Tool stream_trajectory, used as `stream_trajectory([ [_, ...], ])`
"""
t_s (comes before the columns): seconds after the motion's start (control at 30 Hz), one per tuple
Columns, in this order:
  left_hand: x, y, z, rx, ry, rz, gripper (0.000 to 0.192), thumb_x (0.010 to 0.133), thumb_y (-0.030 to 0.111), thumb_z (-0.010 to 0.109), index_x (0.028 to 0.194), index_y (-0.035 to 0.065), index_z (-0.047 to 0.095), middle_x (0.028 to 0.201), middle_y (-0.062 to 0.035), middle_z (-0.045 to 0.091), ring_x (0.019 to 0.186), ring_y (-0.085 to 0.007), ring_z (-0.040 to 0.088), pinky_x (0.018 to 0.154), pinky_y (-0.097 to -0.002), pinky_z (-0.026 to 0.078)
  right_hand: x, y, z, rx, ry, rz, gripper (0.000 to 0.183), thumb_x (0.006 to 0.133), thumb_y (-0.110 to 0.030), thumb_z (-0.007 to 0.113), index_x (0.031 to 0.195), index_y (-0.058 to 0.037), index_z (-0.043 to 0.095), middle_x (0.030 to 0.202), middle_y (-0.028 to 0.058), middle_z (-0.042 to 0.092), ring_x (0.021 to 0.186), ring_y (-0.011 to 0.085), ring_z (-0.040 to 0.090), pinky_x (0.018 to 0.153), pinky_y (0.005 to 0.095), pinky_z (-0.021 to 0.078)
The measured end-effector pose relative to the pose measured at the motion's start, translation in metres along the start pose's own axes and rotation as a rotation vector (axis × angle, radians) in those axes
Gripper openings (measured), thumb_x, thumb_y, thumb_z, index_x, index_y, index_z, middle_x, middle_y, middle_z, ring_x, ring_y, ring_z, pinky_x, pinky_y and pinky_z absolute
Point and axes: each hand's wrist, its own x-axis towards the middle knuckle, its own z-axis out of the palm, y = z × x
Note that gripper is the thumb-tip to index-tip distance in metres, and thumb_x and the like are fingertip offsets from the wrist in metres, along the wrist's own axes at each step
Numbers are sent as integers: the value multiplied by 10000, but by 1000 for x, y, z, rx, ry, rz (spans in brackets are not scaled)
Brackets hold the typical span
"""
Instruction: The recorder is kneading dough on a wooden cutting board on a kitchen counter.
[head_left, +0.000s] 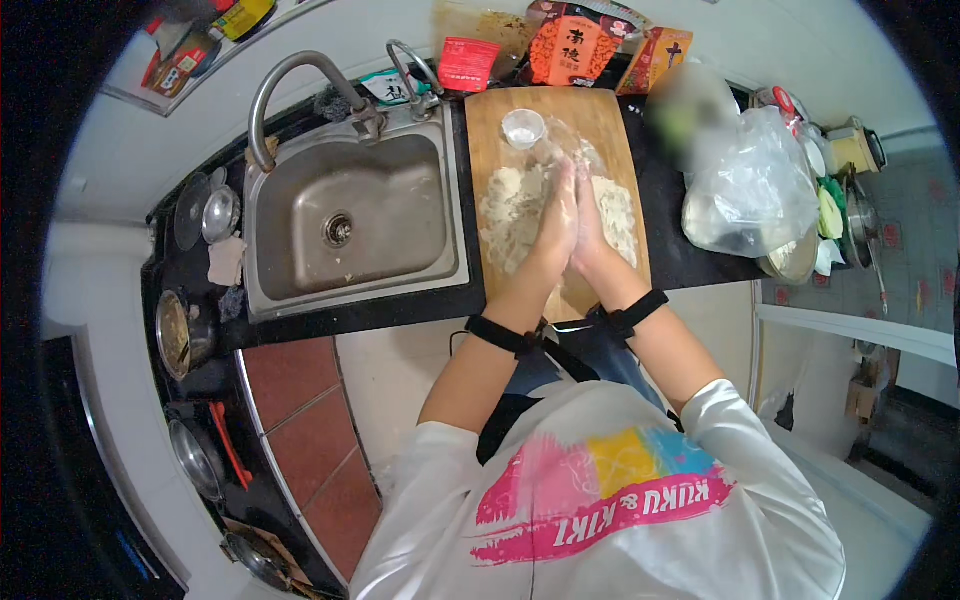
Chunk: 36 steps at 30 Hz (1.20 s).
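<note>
My left hand (559, 216) and my right hand (589, 217) are pressed palm to palm, fingers pointing away from me. Whether anything is held between the palms is hidden. They are above a wooden cutting board (556, 105), and white powder dusts the fingers. Loose white flour (510, 214) lies spread over the board on both sides of my hands. Towards the board's far end stands a small clear cup (523, 129) with white powder in it. Something clear and thin, perhaps plastic film (564, 133), rests beside the cup, partly behind my fingertips.
To the left is a stainless steel sink (360, 202) with a curved faucet (300, 60). Food packets (577, 45) stand along the wall behind the board. A filled plastic bag (750, 187) sits on the right, near a bowl (796, 255). A pot (174, 334) is at far left.
</note>
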Motion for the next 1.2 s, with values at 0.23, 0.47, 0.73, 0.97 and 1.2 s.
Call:
stream_trajectory([
  [0.23, 15, -3, -16, -261, 113, -141, 749, 897, 563, 336, 1394, 17, 209, 1399, -140, 284, 1260, -242, 291, 1042, -312, 219, -16, 1, 15, -46, 6, 113, 687, 899, -570, 305, 1394, -96, 258, 1378, 96, 344, 1227, 230, 355, 1003, 320, 292],
  [0.47, 8, -7, 4, 111, 107, 3, 734, 905, 550, 296, 1405, 28, 168, 1471, -123, 142, 1352, -231, 142, 1087, -324, 129, 38, 9, -23, 168, -116, -49, 606, 920, -517, 303, 1347, -87, 337, 1320, 84, 405, 1172, 223, 401, 993, 317, 300],
  [0.73, 21, 20, 12, -110, 173, -72, 726, 907, 545, 315, 1393, 16, 209, 1444, -127, 218, 1325, -238, 204, 1077, -326, 158, 2, 3, -7, -82, -35, 13, 725, 900, -586, 266, 1402, -66, 218, 1430, 128, 255, 1283, 248, 277, 1043, 343, 234],
  [0.97, 22, 3, 15, -19, 103, -35, 761, 890, 592, 290, 1392, 24, 219, 1438, -136, 223, 1312, -249, 231, 1066, -340, 185, 33, -20, -5, 144, -5, 82, 715, 899, -574, 292, 1395, -62, 231, 1374, 148, 340, 1233, 271, 345, 1025, 333, 264],
  [1.2, 36, 1, 2, -322, 68, -185, 770, 891, 603, 257, 1390, 19, 218, 1446, -146, 192, 1314, -258, 225, 1061, -351, 198, 25, -11, 3, -103, 92, 69, 737, 885, -574, 326, 1392, -46, 240, 1335, 156, 391, 1219, 272, 370, 1024, 330, 259],
])
